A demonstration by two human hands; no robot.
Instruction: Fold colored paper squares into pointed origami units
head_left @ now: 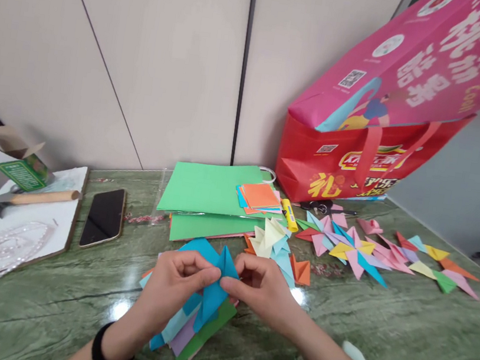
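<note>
A partly folded piece of blue paper (215, 296) is held up between my two hands near the middle of the view. My left hand (178, 284) pinches its left side between thumb and curled fingers. On the right side, my right hand (263, 287) grips the paper's edge the same way. The thumbs are close together, a small distance apart. Beneath the held piece, loose coloured sheets (206, 336) in green, purple and blue lie fanned on the green table. Pale yellow and light blue folded pieces (270, 238) and an orange folded piece (301, 270) lie just beyond my right hand.
Green sheets (203, 187) lie at the back, with small orange squares (261, 196) and a yellow glue stick (290, 215). Folded paper stars (355, 250) spread rightward below a red bag (313, 166). To the left are a phone (103, 217), a hammer-like tool (36, 198) and a white board (62, 223).
</note>
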